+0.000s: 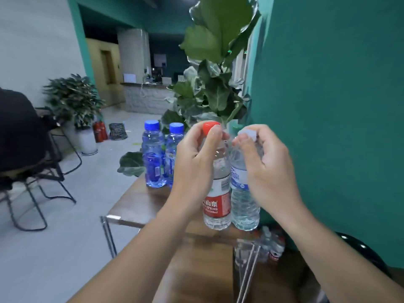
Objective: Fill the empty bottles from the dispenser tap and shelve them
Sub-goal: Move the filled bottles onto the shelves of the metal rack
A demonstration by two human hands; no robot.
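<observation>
My left hand (194,158) pinches the neck of a clear bottle with a red cap and a red label (217,202), just under the cap. Right beside it, my right hand (269,169) pinches the white-capped neck of a ribbed clear bottle with a blue label (243,204). Both bottles hang upright, side by side, close above the brown wooden table (142,204). Two blue-capped, blue-tinted bottles (154,156) stand at the table's far end. No dispenser tap is in view.
A large leafy plant (214,84) rises behind the table against the teal wall (328,106). Several more bottles (273,248) lie low beside the table at the right. A black wire chair (32,171) stands on the left, with a potted plant (74,101) beyond it.
</observation>
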